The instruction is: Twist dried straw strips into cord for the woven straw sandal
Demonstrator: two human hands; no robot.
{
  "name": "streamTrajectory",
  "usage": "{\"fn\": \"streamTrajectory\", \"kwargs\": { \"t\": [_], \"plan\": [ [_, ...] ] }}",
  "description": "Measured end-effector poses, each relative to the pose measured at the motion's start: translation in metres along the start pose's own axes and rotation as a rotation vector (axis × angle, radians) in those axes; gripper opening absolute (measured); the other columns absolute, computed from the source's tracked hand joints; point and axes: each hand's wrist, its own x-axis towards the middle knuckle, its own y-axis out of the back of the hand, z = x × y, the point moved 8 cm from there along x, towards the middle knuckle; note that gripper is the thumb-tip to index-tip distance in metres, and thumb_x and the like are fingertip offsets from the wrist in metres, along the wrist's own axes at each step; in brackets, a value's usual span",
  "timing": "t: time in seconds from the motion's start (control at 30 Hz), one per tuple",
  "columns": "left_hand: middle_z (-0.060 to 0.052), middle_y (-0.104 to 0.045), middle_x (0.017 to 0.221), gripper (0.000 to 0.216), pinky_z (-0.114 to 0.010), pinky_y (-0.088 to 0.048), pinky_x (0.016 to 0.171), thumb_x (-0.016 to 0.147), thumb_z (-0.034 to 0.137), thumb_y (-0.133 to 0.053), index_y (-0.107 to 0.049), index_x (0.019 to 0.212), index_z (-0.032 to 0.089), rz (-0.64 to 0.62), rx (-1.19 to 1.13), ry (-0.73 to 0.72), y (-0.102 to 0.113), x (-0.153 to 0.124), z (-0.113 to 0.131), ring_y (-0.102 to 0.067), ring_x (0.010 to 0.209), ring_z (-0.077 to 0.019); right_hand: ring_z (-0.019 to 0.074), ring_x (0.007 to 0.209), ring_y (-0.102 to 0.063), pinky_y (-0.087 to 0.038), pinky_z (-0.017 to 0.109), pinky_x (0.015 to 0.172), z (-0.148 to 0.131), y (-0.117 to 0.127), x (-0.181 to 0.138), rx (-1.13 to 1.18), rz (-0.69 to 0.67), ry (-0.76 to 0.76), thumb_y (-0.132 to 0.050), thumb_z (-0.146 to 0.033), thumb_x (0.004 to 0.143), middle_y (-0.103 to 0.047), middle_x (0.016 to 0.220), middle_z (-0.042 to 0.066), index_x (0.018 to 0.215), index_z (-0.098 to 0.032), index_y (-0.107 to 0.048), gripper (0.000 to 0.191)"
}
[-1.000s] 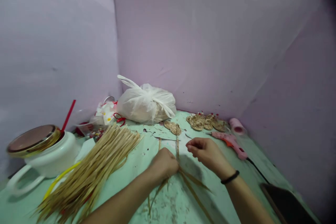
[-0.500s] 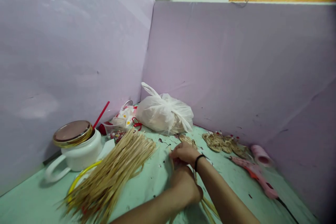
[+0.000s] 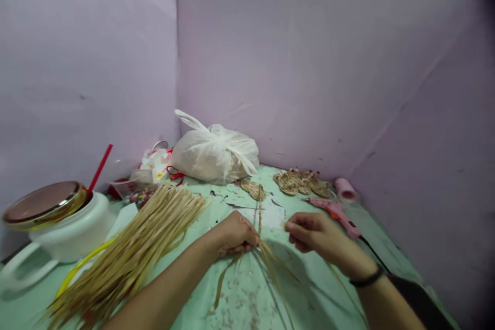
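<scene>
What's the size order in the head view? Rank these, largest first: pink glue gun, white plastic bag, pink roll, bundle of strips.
1. Bundle of strips
2. White plastic bag
3. Pink glue gun
4. Pink roll

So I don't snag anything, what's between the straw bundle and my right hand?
In the head view: your left hand, the thin braid it pinches, and loose strands.

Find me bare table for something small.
Free: table between bundle and left hand; narrow strip between glue gun and right wall. Crowded: left, around mug and bundle; back, by bag. Strands trail between forearms.
</scene>
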Motion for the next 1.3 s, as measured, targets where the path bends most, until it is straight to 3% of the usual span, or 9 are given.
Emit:
{"fn": "streamTrajectory", "kwargs": {
  "t": [0.13, 0.33, 0.57, 0.73, 0.9, 1.13, 1.3],
  "plan": [
    [0.004, -0.044, 0.035, 0.010, -0.019, -0.010, 0.028, 0.051, 0.022, -0.058, -0.057, 0.053, 0.012, -0.016, 0.010, -0.007, -0.003, 0.003, -0.001, -0.026, 0.025, -0.0037, 0.0074, 0.042, -0.040, -0.031, 0.020, 0.043, 0.022, -0.023, 0.015, -0.091, -0.020, 0.025, -0.053, -0.027, 0.065, -0.050, 0.046, -0.002, 0.056, -0.015, -0.055, 0.015],
    [0.005, -0.044, 0.035, 0.011, -0.018, -0.010, 0.028, 0.052, 0.023, -0.057, -0.055, 0.053, 0.012, -0.023, 0.010, -0.017, -0.005, 0.003, 0.002, -0.024, 0.024, -0.0027, 0.0067, 0.039, -0.037, -0.028, 0.019, 0.041, 0.025, -0.034, 0.017, -0.158, 0.037, -0.018, -0.051, -0.021, 0.063, -0.047, 0.042, -0.003, 0.056, -0.014, -0.060, 0.014],
    [0.005, -0.043, 0.035, 0.009, -0.019, -0.009, 0.028, 0.054, 0.021, -0.056, -0.054, 0.052, 0.012, -0.017, 0.024, -0.018, -0.006, 0.004, 0.000, -0.024, 0.024, -0.0026, 0.0046, 0.036, -0.027, -0.021, 0.019, 0.038, 0.022, -0.045, 0.011, -0.030, -0.066, -0.073, -0.049, -0.020, 0.065, -0.033, 0.036, -0.006, 0.046, -0.015, -0.048, 0.020],
    [0.005, -0.044, 0.035, 0.011, -0.019, -0.010, 0.029, 0.055, 0.022, -0.057, -0.055, 0.053, 0.012, -0.021, 0.039, -0.026, -0.006, 0.003, 0.001, -0.024, 0.025, -0.0029, 0.0058, 0.037, -0.037, -0.029, 0.018, 0.039, 0.028, -0.050, 0.007, 0.160, -0.130, -0.235, -0.050, -0.022, 0.066, -0.041, 0.039, -0.005, 0.048, -0.015, -0.046, 0.020],
    [0.005, -0.044, 0.035, 0.010, -0.019, -0.009, 0.030, 0.054, 0.021, -0.058, -0.056, 0.055, 0.011, -0.008, 0.028, -0.010, -0.005, 0.002, 0.001, -0.024, 0.025, -0.0030, 0.0032, 0.033, -0.025, -0.019, 0.018, 0.036, 0.028, -0.053, 0.009, 0.210, -0.108, -0.234, -0.052, -0.020, 0.063, -0.032, 0.034, -0.007, 0.045, -0.015, -0.045, 0.020],
    [0.004, -0.043, 0.034, 0.007, -0.019, -0.011, 0.030, 0.055, 0.018, -0.054, -0.054, 0.052, 0.012, -0.007, 0.055, 0.002, -0.009, 0.003, 0.000, -0.023, 0.024, -0.0033, 0.0052, 0.038, -0.028, -0.021, 0.020, 0.039, 0.031, -0.053, 0.020, -0.077, -0.021, -0.093, -0.049, -0.018, 0.059, -0.035, 0.038, -0.005, 0.048, -0.015, -0.051, 0.011],
    [0.005, -0.037, 0.029, 0.010, -0.020, -0.013, 0.032, 0.051, 0.008, -0.045, -0.048, 0.044, 0.014, 0.073, 0.227, 0.004, -0.009, 0.006, 0.000, -0.023, 0.025, -0.0049, 0.0074, 0.042, -0.035, -0.022, 0.021, 0.040, 0.021, -0.044, 0.020, -0.352, 0.107, -0.054, -0.051, -0.016, 0.053, -0.037, 0.039, -0.003, 0.045, -0.014, -0.054, 0.009]
  ]
}}
